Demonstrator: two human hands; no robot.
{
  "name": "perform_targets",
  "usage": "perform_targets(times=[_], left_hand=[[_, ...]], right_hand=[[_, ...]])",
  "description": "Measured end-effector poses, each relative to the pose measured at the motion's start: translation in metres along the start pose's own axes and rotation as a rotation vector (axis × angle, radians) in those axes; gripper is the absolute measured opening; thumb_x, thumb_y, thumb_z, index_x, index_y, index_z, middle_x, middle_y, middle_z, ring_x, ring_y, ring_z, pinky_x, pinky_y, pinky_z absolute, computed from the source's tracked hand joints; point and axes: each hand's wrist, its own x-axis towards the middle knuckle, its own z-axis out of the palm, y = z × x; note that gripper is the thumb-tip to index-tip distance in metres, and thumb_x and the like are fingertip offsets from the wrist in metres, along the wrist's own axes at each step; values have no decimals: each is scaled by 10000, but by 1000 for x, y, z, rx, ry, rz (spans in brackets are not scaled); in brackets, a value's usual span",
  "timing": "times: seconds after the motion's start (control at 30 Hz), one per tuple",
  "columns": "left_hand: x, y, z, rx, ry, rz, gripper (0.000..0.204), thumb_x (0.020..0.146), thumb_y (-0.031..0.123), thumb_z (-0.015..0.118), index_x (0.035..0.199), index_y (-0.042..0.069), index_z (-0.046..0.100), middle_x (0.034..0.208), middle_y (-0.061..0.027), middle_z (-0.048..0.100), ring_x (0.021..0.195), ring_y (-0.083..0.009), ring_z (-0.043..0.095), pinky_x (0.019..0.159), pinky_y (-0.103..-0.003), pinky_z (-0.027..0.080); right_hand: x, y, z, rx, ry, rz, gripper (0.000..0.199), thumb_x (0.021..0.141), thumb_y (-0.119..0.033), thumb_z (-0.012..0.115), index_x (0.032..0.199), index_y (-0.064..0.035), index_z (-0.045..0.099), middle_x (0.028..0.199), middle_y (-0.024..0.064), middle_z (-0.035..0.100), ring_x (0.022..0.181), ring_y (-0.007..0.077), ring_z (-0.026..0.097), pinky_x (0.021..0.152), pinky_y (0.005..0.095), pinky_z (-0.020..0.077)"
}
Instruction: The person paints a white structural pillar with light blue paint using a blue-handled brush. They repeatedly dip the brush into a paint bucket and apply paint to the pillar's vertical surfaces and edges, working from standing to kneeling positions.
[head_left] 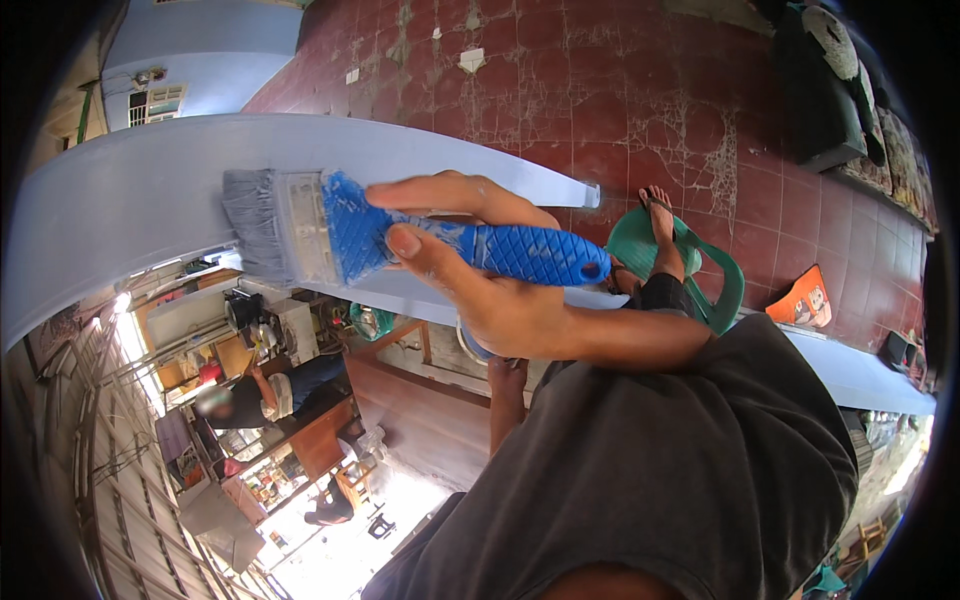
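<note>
Paintbrush (400, 240), blue-handled: our right hand (500, 290) grips it; we keep bristles flat along the pale railing (130, 190); left hand's state hidden.

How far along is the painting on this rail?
Done: the broad top of the rail looks evenly coated in pale blue-grey up to its far end. In hand: the right hand holds the blue brush, its bristles laid on the rail's near edge. The left hand is below, mostly hidden, apparently at a small container. Left: the rail's underside is too dim to tell.
</note>
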Motion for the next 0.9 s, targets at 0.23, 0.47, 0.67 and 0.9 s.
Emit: perform_targets(times=[0.23, 0.47, 0.67, 0.9], left_hand=[[55, -46, -40, 155, -137, -42, 371, 761, 83, 868, 985, -111, 643, 926, -153, 703, 833, -208, 671, 774, -340, 599], [49, -55, -44, 255, -117, 34, 357, 767, 34, 850, 995, -123, 625, 915, -166, 698, 856, -223, 684, 781, -330, 602], [23, -25, -24, 441, -108, 250, 352, 756, 94, 877, 948, -107, 662, 880, -143, 710, 837, -218, 693, 756, -325, 579], [14, -14, -13, 857, -29, 230, 405, 733, 275, 910, 917, -36, 728, 816, -103, 734, 756, -210, 697, 661, -315, 518]], right_hand=[[-62, 85, -79, -377, 140, 131, 192, 985, -92, 636, 1135, 22, 676, 1043, 110, 642, 914, 136, 654, 784, 253, 579], [-118, 159, -140, -724, 299, 172, 174, 906, 8, 635, 1052, -47, 712, 877, 73, 684, 762, 113, 614, 668, 270, 480], [-108, 149, -122, -346, 490, 371, 174, 965, -41, 620, 1120, -43, 700, 896, 59, 693, 751, 74, 619, 647, 243, 521], [-46, 36, -2, -46, 196, 340, 244, 1006, -124, 606, 1206, 10, 642, 1125, 147, 679, 952, 211, 712, 888, 312, 592]])
